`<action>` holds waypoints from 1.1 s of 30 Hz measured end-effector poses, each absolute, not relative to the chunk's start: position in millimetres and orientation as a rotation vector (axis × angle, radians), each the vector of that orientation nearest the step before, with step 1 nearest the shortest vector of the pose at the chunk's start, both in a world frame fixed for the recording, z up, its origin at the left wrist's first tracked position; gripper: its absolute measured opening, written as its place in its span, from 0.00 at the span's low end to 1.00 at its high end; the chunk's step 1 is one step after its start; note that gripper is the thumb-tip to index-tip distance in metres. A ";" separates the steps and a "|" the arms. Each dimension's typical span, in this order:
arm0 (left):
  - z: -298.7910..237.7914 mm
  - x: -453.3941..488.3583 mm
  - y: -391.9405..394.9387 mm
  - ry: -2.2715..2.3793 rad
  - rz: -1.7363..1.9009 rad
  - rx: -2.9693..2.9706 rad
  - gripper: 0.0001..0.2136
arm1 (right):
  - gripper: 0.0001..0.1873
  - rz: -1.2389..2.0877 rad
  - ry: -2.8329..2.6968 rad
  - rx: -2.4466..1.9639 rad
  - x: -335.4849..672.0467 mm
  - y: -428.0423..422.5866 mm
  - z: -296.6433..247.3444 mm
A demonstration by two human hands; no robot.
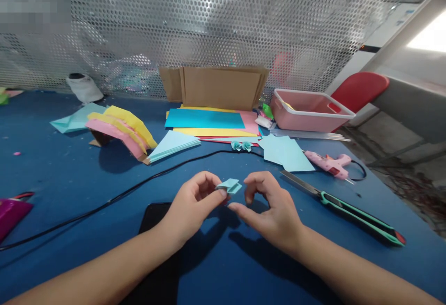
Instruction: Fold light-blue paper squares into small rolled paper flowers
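Note:
Between thumb and fingers, my left hand [198,203] pinches a small piece of folded light-blue paper [230,185] above the blue table. Just to its right, my right hand [272,207] is curved with thumb and fingers apart, and nothing shows between them. Beyond the hands lie two small folded paper flowers [241,146] of the same light blue. Light-blue paper squares [287,152] lie right of these, and a stack of folded light-blue triangles [174,145] is to the left. A black flat object [156,258] lies partly hidden under my left forearm.
A utility knife [358,217] with its blade out lies right of my right hand. Behind it is a pink glue gun [331,163]. A black cable [139,185] crosses the table. Further back stand a yellow-and-pink paper arch [120,128], coloured sheets [205,118], cardboard [219,87] and a pink basket [310,118].

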State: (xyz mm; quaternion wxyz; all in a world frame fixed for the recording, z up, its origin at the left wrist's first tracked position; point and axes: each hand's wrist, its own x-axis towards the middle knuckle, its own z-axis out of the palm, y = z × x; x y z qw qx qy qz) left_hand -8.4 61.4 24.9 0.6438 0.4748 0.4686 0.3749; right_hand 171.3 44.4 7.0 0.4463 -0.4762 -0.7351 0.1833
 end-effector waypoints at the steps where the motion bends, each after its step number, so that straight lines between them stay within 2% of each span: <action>1: 25.1 -8.3 61.0 1.051 0.836 1.058 0.08 | 0.16 0.469 -1.827 -1.173 171.2 44.0 6.8; 6: 20.3 -6.9 57.9 1.009 0.833 1.210 0.05 | 0.09 0.514 -1.851 -1.055 170.8 42.6 5.8; 12: 13.4 -7.8 56.6 1.054 0.763 1.449 0.04 | 0.15 0.452 -1.924 -0.935 171.3 44.0 7.8; 19: 15.3 -7.2 49.1 1.125 0.872 1.626 0.08 | 0.11 0.339 -1.987 -0.884 170.7 44.4 12.7; 22: 16.2 -8.5 47.5 1.122 0.926 1.713 0.06 | 0.10 0.348 -1.977 -0.857 169.5 43.3 13.8; 33: 11.6 -9.7 51.3 1.024 0.890 1.420 0.06 | 0.11 0.371 -1.912 -0.888 166.8 44.7 10.7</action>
